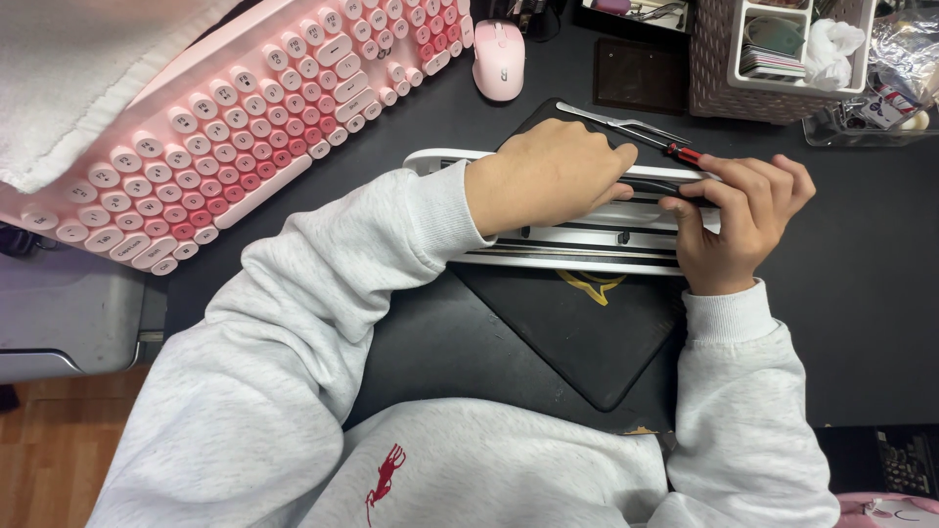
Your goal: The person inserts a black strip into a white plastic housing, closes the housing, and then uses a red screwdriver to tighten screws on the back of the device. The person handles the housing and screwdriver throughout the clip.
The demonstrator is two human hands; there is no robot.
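White slotted panel [587,240] lies across a black mat [587,332] on the dark desk [861,293], seen from the head camera; the left hand [548,176] presses on it, fingers curled together; the right hand [743,220] is clamped on a black tool handle [650,186] (tip hidden). A slip could likely gouge the panel or jab the holding hand; the red-handled fork tool [631,129] lies just beside.

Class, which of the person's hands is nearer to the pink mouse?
Left. The left hand rests on the white panel just below the pink mouse; the right hand lies farther off to the right.
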